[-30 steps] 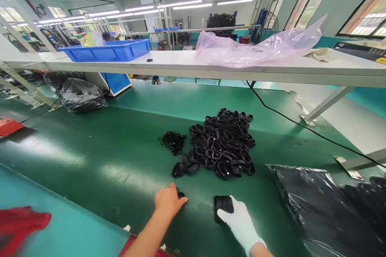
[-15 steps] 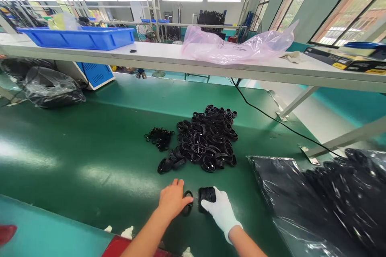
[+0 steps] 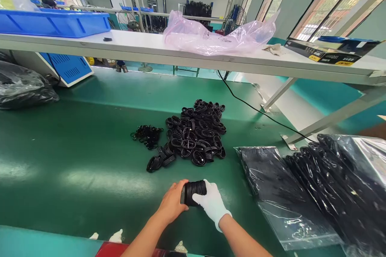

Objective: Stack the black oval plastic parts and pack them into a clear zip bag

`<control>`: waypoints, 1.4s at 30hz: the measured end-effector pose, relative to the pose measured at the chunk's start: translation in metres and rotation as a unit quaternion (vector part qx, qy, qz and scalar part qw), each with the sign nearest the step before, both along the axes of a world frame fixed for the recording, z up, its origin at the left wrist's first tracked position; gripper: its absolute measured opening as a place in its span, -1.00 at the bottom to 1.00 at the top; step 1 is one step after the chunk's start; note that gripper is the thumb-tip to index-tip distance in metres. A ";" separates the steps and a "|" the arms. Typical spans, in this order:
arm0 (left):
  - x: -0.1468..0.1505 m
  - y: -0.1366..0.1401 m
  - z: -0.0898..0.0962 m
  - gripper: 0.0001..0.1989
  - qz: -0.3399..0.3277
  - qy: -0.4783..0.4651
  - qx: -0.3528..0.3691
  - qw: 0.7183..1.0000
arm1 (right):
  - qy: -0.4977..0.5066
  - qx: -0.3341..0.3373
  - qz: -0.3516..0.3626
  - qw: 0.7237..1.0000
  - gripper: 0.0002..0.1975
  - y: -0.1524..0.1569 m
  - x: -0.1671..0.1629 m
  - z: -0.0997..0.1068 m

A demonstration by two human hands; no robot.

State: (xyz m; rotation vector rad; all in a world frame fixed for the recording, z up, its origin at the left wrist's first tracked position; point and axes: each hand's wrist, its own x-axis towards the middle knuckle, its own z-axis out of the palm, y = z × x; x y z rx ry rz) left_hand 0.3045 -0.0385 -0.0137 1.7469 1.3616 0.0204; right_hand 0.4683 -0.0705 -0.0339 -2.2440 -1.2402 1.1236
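My bare left hand (image 3: 174, 202) and my white-gloved right hand (image 3: 212, 204) meet around a ribbed row of black coils (image 3: 194, 192), which look like wound cable, just above or on the green table. The fingers and thumb of my left hand close on the row's left end. My right hand grips its right side, thumb in front. Beyond the hands lies a large heap of black oval coils (image 3: 199, 132), with a short leaning row of coils (image 3: 161, 157) at its near left. A smaller pile of thin black rings (image 3: 147, 134) sits left of the heap.
Clear plastic bags with black contents (image 3: 280, 192) lie on the right. A white shelf (image 3: 135, 46) crosses above the table, bearing a blue tray (image 3: 54, 24), a pink plastic bag (image 3: 208, 36) and a black box (image 3: 322, 52). A black cable (image 3: 256, 108) hangs down behind.
My left hand has moved right with an oval coil and now joins the row in my right hand. The whole view has turned slightly to the right.
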 end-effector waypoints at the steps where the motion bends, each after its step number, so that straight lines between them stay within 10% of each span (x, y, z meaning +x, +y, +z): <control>1: 0.000 -0.001 -0.002 -0.24 0.002 -0.008 0.001 1.000 | 0.007 -0.002 0.000 1.000 -0.45 0.000 0.001 0.001; 22: 0.041 0.011 -0.009 -0.25 0.005 -0.047 0.002 0.999 | 0.022 0.020 -0.004 1.000 -0.56 0.011 0.046 0.004; 31: 0.044 0.003 -0.015 -0.20 -0.016 -0.039 0.035 0.998 | -0.027 -0.019 -0.038 0.999 -0.21 0.009 0.027 0.009; 35: 0.020 0.015 -0.002 -0.32 -0.005 -0.045 0.096 0.994 | -0.047 -0.027 -0.042 0.998 -0.28 0.010 0.022 0.007; 38: -0.022 0.044 0.012 -0.56 0.141 0.071 0.203 0.966 | -0.041 -0.031 -0.036 0.998 -0.36 0.010 0.023 0.006; 42: -0.073 0.078 0.026 -0.60 0.204 0.241 0.121 0.941 | -0.039 -0.027 -0.031 0.998 -0.41 0.009 0.024 0.006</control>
